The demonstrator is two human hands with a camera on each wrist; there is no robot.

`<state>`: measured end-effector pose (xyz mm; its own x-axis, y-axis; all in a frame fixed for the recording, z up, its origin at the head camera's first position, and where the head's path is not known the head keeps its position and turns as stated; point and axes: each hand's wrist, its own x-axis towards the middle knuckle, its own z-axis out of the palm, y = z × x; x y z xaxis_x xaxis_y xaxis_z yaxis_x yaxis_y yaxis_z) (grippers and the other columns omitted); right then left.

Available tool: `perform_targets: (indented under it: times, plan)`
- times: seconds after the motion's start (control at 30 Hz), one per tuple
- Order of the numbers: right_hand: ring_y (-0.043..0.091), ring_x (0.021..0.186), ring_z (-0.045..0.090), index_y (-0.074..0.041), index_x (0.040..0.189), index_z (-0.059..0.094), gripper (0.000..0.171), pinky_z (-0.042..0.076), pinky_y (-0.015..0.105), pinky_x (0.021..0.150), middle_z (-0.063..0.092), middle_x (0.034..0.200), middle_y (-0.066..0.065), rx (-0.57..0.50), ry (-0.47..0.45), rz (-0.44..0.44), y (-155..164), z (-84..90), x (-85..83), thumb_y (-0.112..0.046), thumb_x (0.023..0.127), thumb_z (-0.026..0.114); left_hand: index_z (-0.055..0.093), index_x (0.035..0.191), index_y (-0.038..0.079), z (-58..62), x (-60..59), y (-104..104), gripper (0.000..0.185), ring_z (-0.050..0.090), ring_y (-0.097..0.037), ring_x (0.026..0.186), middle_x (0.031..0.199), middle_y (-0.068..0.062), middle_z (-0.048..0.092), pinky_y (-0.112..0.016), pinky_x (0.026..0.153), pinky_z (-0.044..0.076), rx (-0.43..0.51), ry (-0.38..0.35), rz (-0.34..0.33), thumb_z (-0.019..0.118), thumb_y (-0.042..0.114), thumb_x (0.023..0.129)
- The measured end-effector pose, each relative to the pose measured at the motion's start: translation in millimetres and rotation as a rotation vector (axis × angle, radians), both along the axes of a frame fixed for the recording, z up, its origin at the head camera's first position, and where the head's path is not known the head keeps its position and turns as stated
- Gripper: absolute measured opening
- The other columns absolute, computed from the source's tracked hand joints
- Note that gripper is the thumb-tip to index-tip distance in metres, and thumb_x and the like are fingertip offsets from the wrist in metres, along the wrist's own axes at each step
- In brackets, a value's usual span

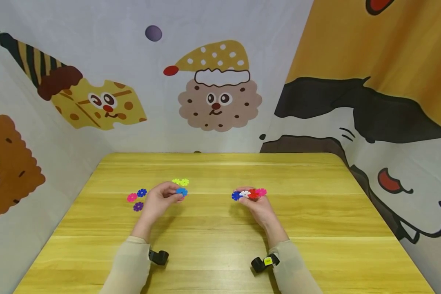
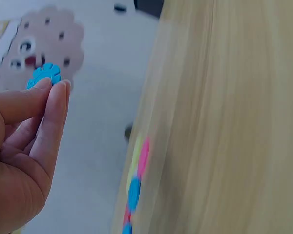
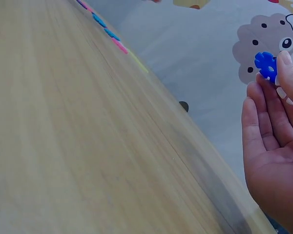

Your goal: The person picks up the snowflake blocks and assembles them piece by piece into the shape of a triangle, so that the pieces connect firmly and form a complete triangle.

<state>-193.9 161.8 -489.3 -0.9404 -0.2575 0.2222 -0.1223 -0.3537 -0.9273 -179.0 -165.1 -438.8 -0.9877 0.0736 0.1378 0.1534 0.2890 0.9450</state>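
Between thumb and fingertips, my left hand (image 1: 158, 203) pinches a light blue flower-shaped linking disc (image 1: 181, 191), raised above the table in the left wrist view. My right hand (image 1: 259, 209) grips a row of joined discs: a dark blue disc (image 1: 237, 196) at the left end, then a white disc (image 1: 245, 194), a red disc (image 1: 254, 193) and a pink disc (image 1: 261, 192). In the right wrist view the thumb presses near the dark blue disc (image 3: 266, 66) and the hand covers much of the row. The two hands are apart.
On the wooden table (image 1: 213, 245), left of my left hand, lie a pink disc (image 1: 132, 197), a blue disc (image 1: 141, 192) and a purple disc (image 1: 138, 206). Yellow discs (image 1: 184, 182) lie just beyond that hand, which hides others. A printed curtain (image 1: 132, 53) hangs behind the table.
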Motion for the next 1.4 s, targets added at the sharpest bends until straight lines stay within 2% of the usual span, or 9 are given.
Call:
perform_targets:
  times: [0.27,0.53,0.67,0.97,1.4]
  plan:
    - [0.016,0.102,0.066,-0.014,0.107,0.072,0.032,0.051,0.026,0.093,0.071,0.111,0.005,0.018,-0.015,-0.005,-1,1.6,1.6,0.011,0.089,0.062,0.072,0.1,0.001,-4.4,1.5,60,0.014,0.07,-0.025,0.075,0.085,-0.011,0.07,-0.049,0.075,0.058,0.057,0.007,-0.056,0.074,-0.001,0.086]
    - [0.014,0.099,0.066,-0.013,0.108,0.072,0.029,0.052,0.025,0.089,0.072,0.108,0.003,0.019,0.014,0.024,-2,0.2,1.2,0.008,0.092,0.063,0.073,0.092,0.0,-12.0,-0.6,98,0.008,0.07,-0.022,0.072,0.083,-0.011,0.072,-0.041,0.07,0.06,0.124,0.013,-0.081,0.075,-0.003,0.085]
    - [0.014,0.098,0.066,-0.012,0.109,0.072,0.027,0.052,0.025,0.088,0.072,0.107,0.003,0.021,0.025,0.027,-3,0.2,1.0,0.008,0.093,0.062,0.074,0.09,0.0,-13.2,-0.5,108,0.006,0.069,-0.02,0.07,0.082,-0.01,0.072,-0.041,0.069,0.06,0.11,0.029,-0.079,0.077,-0.001,0.084]
    - [0.015,0.099,0.066,-0.011,0.109,0.072,0.028,0.052,0.026,0.09,0.071,0.108,0.004,0.005,0.024,0.035,-4,1.1,1.9,0.009,0.092,0.062,0.075,0.086,0.0,-14.1,-0.2,119,0.005,0.067,-0.015,0.066,0.079,-0.009,0.072,-0.029,0.063,0.058,0.105,0.053,-0.056,0.078,-0.002,0.082]
    - [0.016,0.104,0.066,-0.013,0.11,0.073,0.029,0.051,0.027,0.094,0.072,0.111,0.004,-0.009,0.012,0.025,-6,2.1,4.5,0.008,0.093,0.062,0.075,0.08,0.001,-12.9,2.1,128,0.006,0.066,-0.013,0.062,0.073,-0.006,0.07,-0.027,0.059,0.057,0.094,0.082,0.002,0.079,-0.002,0.081]
